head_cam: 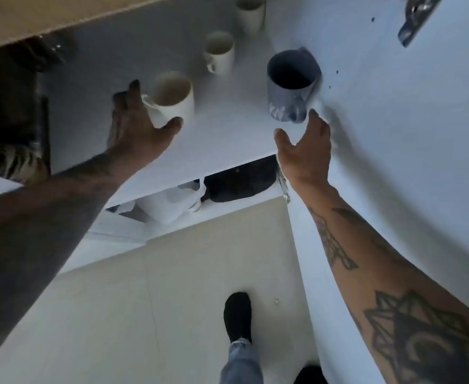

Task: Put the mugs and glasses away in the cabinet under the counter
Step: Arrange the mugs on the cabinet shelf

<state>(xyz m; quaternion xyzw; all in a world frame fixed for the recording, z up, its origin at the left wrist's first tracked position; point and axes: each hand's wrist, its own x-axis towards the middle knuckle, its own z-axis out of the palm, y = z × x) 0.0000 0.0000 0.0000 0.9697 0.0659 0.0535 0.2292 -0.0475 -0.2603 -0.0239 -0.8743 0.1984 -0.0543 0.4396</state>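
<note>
Inside the open cabinet, a white shelf (pixel 227 139) carries several mugs. A white mug (pixel 175 101) stands upright at the front left. My left hand (pixel 136 128) is spread around its handle side, thumb at the base and fingers behind the handle, without a closed grip. A blue-grey mug (pixel 291 87) stands upright at the front right, close to the cabinet's side. My right hand (pixel 305 151) hovers just in front of it, open, with its fingertips near the base. Two more white mugs (pixel 220 55) (pixel 251 15) stand farther back.
The open white cabinet door (pixel 407 134) runs along the right, its hinge (pixel 413 20) at the top. A lower shelf holds a white plastic bag (pixel 169 206) and a dark item (pixel 238 181). The brown counter edge (pixel 61 15) overhangs at upper left. My foot (pixel 237 317) is on the pale floor.
</note>
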